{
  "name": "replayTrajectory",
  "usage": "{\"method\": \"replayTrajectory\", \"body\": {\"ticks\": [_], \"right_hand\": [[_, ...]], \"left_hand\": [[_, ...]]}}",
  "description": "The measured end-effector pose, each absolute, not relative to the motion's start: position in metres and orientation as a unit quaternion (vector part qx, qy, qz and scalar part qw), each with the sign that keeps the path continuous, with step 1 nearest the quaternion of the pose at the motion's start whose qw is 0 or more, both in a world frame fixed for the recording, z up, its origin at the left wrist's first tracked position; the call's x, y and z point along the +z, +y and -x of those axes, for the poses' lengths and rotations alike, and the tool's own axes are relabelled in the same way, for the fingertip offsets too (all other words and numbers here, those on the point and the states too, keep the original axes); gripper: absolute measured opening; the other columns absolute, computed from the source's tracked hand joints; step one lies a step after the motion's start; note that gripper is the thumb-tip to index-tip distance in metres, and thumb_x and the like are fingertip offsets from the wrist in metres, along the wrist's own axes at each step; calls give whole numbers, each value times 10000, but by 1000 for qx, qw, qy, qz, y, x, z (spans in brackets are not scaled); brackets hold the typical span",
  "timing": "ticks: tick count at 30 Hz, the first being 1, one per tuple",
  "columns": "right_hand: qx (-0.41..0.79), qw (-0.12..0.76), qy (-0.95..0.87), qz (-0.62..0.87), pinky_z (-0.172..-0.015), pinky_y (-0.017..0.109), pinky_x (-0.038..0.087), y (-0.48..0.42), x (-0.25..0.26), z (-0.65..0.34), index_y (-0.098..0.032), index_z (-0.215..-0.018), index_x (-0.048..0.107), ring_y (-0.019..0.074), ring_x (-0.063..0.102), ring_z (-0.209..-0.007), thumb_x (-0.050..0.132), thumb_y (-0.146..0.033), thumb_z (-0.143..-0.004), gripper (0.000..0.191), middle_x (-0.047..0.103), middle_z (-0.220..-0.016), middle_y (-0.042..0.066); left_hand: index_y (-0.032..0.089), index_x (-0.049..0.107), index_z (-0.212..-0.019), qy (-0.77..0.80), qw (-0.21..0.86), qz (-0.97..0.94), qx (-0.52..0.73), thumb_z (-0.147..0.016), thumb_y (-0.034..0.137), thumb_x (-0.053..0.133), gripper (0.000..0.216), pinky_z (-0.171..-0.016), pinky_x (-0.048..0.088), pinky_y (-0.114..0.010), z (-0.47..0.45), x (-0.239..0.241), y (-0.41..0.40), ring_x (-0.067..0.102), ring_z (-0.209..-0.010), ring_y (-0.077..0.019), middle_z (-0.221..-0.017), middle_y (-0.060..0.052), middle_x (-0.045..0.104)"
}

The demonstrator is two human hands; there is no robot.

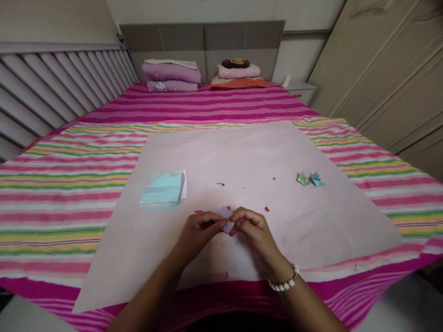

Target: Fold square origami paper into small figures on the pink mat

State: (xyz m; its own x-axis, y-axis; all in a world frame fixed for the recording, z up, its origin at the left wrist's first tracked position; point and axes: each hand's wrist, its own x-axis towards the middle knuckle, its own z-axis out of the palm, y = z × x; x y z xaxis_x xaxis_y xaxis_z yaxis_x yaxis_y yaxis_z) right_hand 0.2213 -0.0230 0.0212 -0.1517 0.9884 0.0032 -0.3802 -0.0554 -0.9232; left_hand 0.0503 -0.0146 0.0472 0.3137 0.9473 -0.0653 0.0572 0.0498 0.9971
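Note:
A small piece of folded lilac paper [226, 213] is held between my two hands, above the big pale sheet. My left hand [202, 228] pinches its left lower edge between thumb and fingers. On the other side, my right hand [252, 226], with a white beaded bracelet [285, 282] at the wrist, closes its thumb and fingers on the right edge. Part of the paper is hidden behind the fingertips. Small red bits lie close by: one red piece [198, 212] beside my left hand, another red piece [266, 209] to the right of my right hand.
A stack of light blue square paper [162, 188] lies left on the pale sheet [224, 157]. Green folded paper [303, 179] and blue folded paper [316, 179] stand at right. A striped bedspread [62, 193] surrounds the sheet. Folded bedding [171, 76] is at the headboard.

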Motion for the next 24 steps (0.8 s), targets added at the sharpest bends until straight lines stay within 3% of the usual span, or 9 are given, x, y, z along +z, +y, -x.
{"method": "replayTrajectory", "body": {"ticks": [3,7,11,16,24], "right_hand": [[626,548,-409,375,-570,277,483,-22,21,-220,-195,-749,646,144,603,-552,726,-292,-704,133,646,-606,-7],[635,551,-358,406,-515,247,465,-19,20,-216,-198,-863,643,124,595,-502,848,-274,-558,376,672,-654,-19],[659,518,-356,413,-550,247,462,-20,22,-213,-160,-712,691,118,581,-514,842,-316,-569,261,682,-597,12],[633,531,-363,430,-519,227,410,-21,26,-214,-168,-615,674,108,547,-488,835,-330,-581,232,648,-518,-6],[631,535,-366,426,-539,230,392,-21,28,-213,-173,-594,636,107,525,-504,815,-336,-605,243,623,-516,-22]], "left_hand": [[175,731,-761,443,570,-565,399,-736,279,704,110,-705,500,-304,-55,47,-17,640,-737,-184,-742,-48,714],[163,670,-827,441,584,-542,412,-719,259,719,152,-697,492,-298,-57,43,-19,646,-740,-178,-772,-48,713],[188,560,-1008,461,600,-484,440,-665,246,769,406,-669,482,-278,-59,42,-17,641,-701,-158,-761,-13,706],[142,662,-795,471,634,-460,407,-703,318,738,213,-659,445,-245,-56,42,-16,587,-670,-123,-714,-20,685],[148,689,-656,464,658,-427,411,-678,331,759,197,-696,407,-247,-52,40,-14,532,-686,-119,-643,4,617]]}}
